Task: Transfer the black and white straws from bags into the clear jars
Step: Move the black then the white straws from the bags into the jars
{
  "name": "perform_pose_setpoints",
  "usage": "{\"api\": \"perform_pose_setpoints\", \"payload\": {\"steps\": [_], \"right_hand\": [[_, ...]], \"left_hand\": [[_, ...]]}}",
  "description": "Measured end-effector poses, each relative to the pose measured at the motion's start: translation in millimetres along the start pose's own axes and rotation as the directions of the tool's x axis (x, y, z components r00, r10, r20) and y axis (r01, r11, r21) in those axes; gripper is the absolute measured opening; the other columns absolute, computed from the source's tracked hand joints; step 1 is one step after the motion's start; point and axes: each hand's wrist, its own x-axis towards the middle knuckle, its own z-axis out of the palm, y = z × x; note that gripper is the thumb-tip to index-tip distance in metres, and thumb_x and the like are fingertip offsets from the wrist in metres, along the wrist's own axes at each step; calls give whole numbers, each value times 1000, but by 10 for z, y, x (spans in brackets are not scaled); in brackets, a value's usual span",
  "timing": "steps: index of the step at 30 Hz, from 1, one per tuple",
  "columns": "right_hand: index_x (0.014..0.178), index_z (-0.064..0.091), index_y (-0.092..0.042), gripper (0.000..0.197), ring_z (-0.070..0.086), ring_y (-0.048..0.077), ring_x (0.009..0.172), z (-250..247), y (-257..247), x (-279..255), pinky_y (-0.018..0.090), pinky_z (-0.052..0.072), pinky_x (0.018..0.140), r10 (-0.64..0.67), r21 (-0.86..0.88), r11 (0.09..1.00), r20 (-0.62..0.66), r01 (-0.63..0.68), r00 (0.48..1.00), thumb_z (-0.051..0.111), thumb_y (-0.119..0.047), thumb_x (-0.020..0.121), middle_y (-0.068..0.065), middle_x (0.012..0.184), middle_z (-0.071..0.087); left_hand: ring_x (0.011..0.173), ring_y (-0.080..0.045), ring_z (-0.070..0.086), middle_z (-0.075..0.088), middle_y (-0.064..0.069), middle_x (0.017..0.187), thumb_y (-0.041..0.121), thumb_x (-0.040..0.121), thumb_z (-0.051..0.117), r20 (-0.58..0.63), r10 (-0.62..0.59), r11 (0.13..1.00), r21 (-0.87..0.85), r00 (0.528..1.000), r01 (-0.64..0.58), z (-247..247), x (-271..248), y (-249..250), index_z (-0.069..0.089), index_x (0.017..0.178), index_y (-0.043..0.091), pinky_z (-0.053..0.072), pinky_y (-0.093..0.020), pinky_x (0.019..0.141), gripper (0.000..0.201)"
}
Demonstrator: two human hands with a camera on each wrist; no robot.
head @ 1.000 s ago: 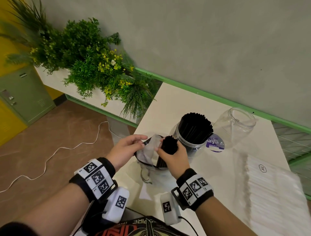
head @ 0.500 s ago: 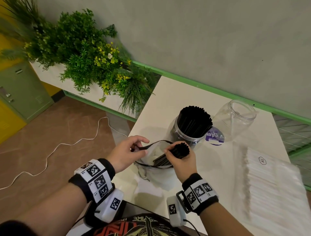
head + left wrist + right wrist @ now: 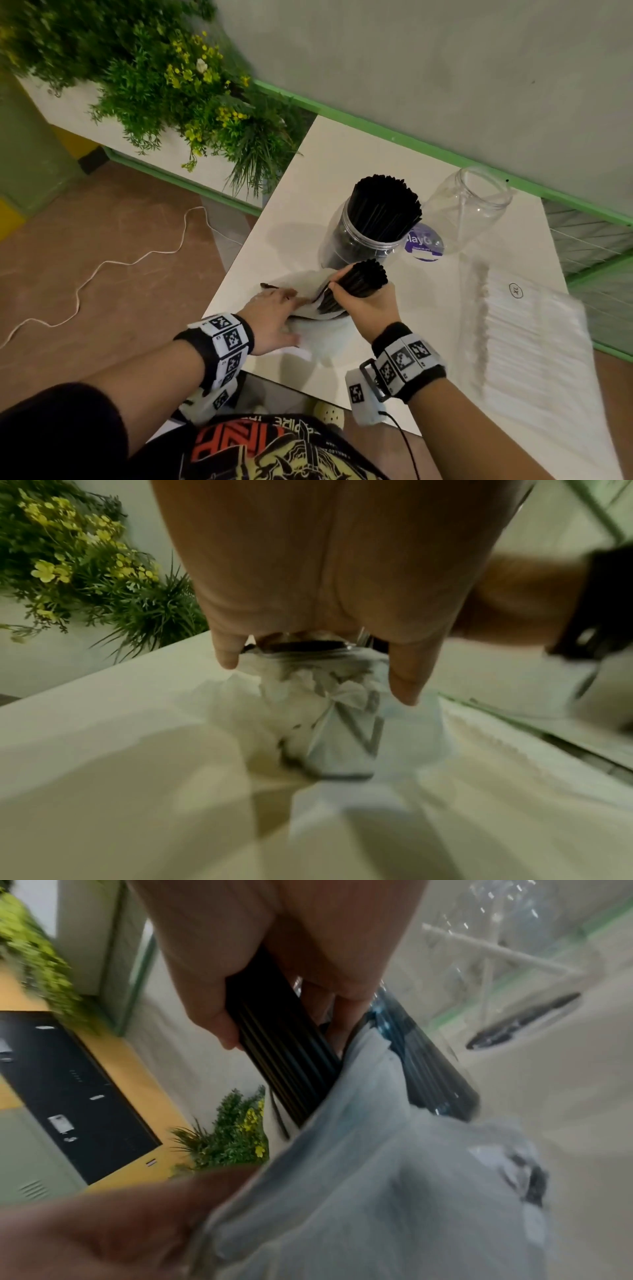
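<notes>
Head view: right hand curled round a bundle of black straws, long axis slanting from the bag mouth at lower left up toward the jars at upper right, cut ends facing the camera. Lower ends of the bundle hidden inside the clear bag. Left hand flat, fingers fairly straight, pressing the bag down on the white bench, just left of the right hand. Just beyond the right hand, a clear jar packed with black straws, upright, straws pointing up and fanned at the top. Farther right, an empty clear jar, with a purple-labelled lid between the two jars. Right of the right hand, a bag of white straws lying flat, blurred, cut off at the frame edge.

Left wrist view: left hand filling the top, two fingertips straight and spread over the crumpled bag. Picture blurred; dark rim of the bag mouth barely legible under the palm.

Right wrist view: right hand wrapped round the black straws, thumb on one side, fingers on the other, axis running diagonally down into the bag. Straw ends hidden by the hand above and the plastic below. Filled jar just past the fingers, smeared by motion. Left hand blurred at the bottom edge, on the bag.
</notes>
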Motion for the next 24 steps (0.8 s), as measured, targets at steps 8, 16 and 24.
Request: {"api": "perform_pose_setpoints", "payload": {"steps": [8,16,24], "right_hand": [[86,71,-6,10,69,18,86,-178,281,-50,28,55,78,189,-78,979,34,-186,981,73,1,78,8,86,72],[84,71,0,9,68,16,86,-515,-142,70,21,52,78,81,39,996,25,-82,996,69,7,79,9,86,72],[76,72,-23,27,65,33,98,-964,-974,455,42,53,85,-195,115,977,152,179,969,69,3,80,17,94,70]], "left_hand": [[146,-29,-2,-6,-3,161,69,89,31,112,-145,989,37,983,141,301,121,130,15,148,43,9,-53,115,67],[146,-25,3,1,-1,161,38,95,40,-125,-330,943,-84,936,322,512,362,328,15,149,21,13,-52,116,63],[140,-26,24,28,2,153,43,83,55,-292,-426,905,-144,856,401,472,583,462,29,142,23,27,-46,111,68]]}}
